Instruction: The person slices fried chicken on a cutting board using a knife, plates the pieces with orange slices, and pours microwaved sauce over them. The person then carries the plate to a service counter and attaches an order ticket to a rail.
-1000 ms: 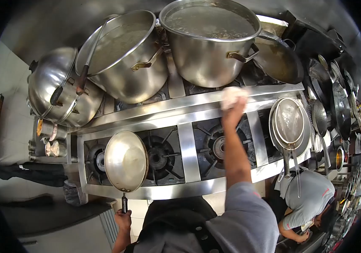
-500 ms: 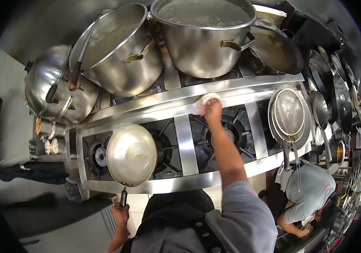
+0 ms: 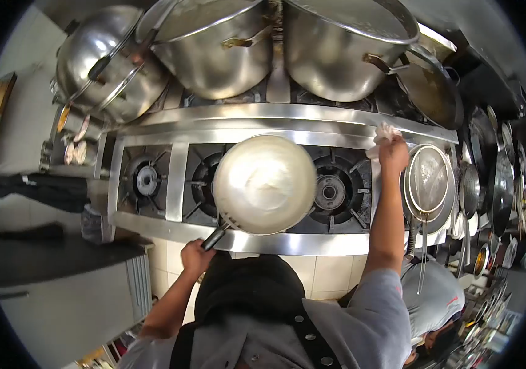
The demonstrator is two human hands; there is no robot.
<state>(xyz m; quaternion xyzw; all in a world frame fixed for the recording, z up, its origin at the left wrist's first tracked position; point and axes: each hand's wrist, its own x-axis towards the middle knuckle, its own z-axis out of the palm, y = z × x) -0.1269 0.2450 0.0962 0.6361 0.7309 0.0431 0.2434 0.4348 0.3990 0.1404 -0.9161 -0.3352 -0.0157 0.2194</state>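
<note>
My left hand (image 3: 196,258) is closed around the black handle of a frying pan (image 3: 265,184). The pan is held over the stove between two burners, its pale metal inside facing up with nothing in it. Farther right, my right hand (image 3: 393,152) grips a crumpled whitish cloth (image 3: 387,131) at the steel ledge behind the front burners. Just right of that hand, wire strainers (image 3: 428,178) rest on a dark pan. Whether the frying pan touches the burner grates cannot be seen.
Two large stock pots (image 3: 223,58) stand on the back row, with a domed steel pot (image 3: 106,74) to their left. A wide pan (image 3: 430,92) sits at back right. A co-worker in a grey shirt (image 3: 432,301) bends at lower right. Ladles and pans (image 3: 502,178) hang farther right.
The frying pan has moved right along the stove in my left hand. My right hand has slid right along the ledge with the cloth. The camera view has shifted too.
</note>
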